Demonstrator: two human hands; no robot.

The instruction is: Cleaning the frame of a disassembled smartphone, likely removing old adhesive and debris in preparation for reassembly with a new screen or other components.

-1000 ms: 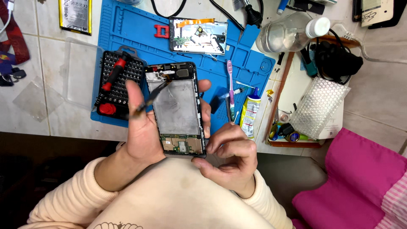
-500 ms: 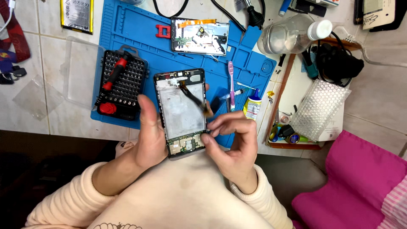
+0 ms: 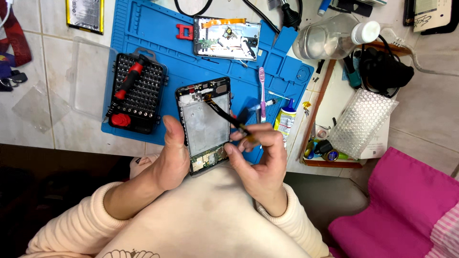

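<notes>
Head view: left hand [image 3: 174, 157] gripping rectangular opened phone frame [image 3: 206, 125], right hand [image 3: 260, 157] pinching slim black tool [image 3: 224, 113].

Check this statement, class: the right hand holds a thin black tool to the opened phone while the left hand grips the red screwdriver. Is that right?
No. The head view shows the left hand gripping the opened phone; the red screwdriver lies on its bit case. The right hand does hold the thin black tool.

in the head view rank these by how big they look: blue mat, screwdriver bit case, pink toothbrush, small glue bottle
1. blue mat
2. screwdriver bit case
3. pink toothbrush and small glue bottle: too close to rank; the brush is longer, the bottle wider.
</notes>
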